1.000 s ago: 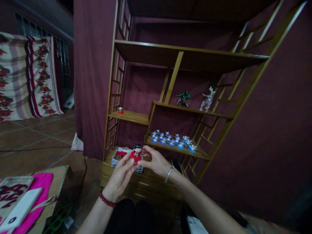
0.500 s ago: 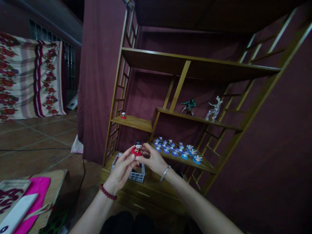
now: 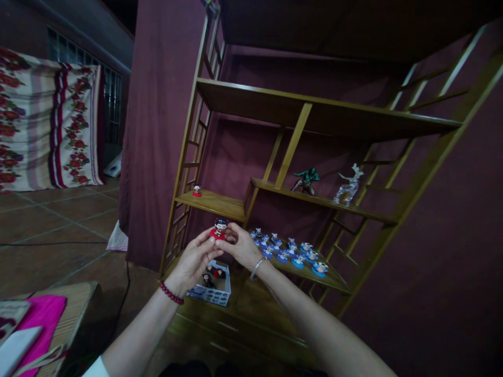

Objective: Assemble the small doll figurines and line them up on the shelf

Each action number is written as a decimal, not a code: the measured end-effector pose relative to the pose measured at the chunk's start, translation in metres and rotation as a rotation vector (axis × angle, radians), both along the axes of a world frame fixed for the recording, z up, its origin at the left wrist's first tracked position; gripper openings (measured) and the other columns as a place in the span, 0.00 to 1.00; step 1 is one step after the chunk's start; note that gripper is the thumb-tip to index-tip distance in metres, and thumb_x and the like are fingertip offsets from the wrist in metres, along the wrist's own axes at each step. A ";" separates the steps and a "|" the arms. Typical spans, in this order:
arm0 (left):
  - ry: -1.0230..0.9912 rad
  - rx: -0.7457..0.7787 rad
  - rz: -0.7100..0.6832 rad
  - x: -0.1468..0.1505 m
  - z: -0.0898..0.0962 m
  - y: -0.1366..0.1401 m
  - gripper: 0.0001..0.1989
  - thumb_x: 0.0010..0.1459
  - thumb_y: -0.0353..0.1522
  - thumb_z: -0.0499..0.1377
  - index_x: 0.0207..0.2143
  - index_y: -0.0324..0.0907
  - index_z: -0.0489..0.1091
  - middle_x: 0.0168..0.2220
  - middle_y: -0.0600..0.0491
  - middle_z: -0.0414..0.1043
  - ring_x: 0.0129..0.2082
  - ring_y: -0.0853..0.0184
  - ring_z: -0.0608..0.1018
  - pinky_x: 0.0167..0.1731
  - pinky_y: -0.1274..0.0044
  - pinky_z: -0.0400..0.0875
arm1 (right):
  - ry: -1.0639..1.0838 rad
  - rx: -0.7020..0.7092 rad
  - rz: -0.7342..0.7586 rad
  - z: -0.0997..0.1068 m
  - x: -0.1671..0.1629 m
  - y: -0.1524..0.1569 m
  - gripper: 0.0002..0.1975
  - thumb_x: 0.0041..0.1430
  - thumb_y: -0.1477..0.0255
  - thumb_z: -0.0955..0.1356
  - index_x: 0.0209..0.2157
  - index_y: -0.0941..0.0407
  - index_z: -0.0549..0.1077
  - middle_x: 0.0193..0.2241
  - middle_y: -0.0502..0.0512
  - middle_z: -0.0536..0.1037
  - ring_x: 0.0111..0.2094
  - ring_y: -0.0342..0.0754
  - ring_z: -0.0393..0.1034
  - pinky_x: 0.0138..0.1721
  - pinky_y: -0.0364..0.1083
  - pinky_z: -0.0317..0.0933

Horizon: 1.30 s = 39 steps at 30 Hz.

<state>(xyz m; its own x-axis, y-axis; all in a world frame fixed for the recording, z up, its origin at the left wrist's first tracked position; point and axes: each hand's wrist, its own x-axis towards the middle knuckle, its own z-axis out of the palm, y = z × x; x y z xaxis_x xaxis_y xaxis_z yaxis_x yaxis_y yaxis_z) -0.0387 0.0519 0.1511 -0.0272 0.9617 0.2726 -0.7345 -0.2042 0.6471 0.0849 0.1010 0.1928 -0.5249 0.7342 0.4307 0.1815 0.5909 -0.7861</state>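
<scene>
Between both hands, in front of the wooden shelf unit, is a small figurine [image 3: 220, 229] with black hair and a round red base. My left hand [image 3: 198, 256] pinches the base from the left, thumb on its front. From the right, my right hand [image 3: 241, 248] closes its fingers on the same base. Below them stands a patterned cardboard box [image 3: 214, 297] with several more red and black figurines [image 3: 215, 271] inside. A similar red-based figurine [image 3: 197, 190] stands on the left middle shelf [image 3: 216, 204].
Rows of blue-based figurines [image 3: 291, 248] stand on the lower right shelf. Above them are a green figure [image 3: 307, 180] and a clear deer statue [image 3: 349, 186]. A low table with a woven mat [image 3: 76, 309] stands at the lower left.
Both hands and the figurine have shifted slightly up and left in view. More of the box's inside shows beneath them. The camera view has tilted a little.
</scene>
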 end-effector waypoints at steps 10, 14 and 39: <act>0.057 -0.010 0.025 -0.010 0.011 0.040 0.15 0.50 0.26 0.59 0.43 0.38 0.68 0.35 0.49 0.73 0.30 0.71 0.75 0.33 0.77 0.72 | 0.033 -0.024 0.025 0.010 -0.010 0.044 0.18 0.42 0.69 0.71 0.37 0.57 0.66 0.37 0.55 0.75 0.39 0.45 0.70 0.43 0.47 0.63; 0.122 -0.014 0.091 -0.013 0.017 0.057 0.13 0.50 0.27 0.59 0.40 0.37 0.69 0.33 0.49 0.73 0.27 0.71 0.75 0.28 0.79 0.71 | 0.053 -0.052 -0.009 0.012 -0.016 0.062 0.19 0.41 0.69 0.72 0.37 0.57 0.66 0.37 0.55 0.75 0.38 0.45 0.70 0.43 0.48 0.63; 0.877 0.287 0.797 -0.041 0.024 0.132 0.17 0.45 0.24 0.56 0.40 0.43 0.71 0.44 0.48 0.71 0.51 0.57 0.64 0.55 0.68 0.49 | 0.020 0.034 -0.151 0.019 -0.042 0.144 0.16 0.41 0.74 0.71 0.35 0.58 0.67 0.34 0.54 0.76 0.34 0.44 0.71 0.42 0.47 0.63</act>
<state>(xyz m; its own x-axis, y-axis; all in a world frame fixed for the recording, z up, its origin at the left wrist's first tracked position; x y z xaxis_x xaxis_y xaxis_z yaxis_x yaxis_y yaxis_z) -0.0798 0.1841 0.1755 -0.2822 0.6614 0.6949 0.3254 -0.6155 0.7179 0.0433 0.2447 0.2117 -0.4007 0.7890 0.4657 0.2553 0.5843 -0.7703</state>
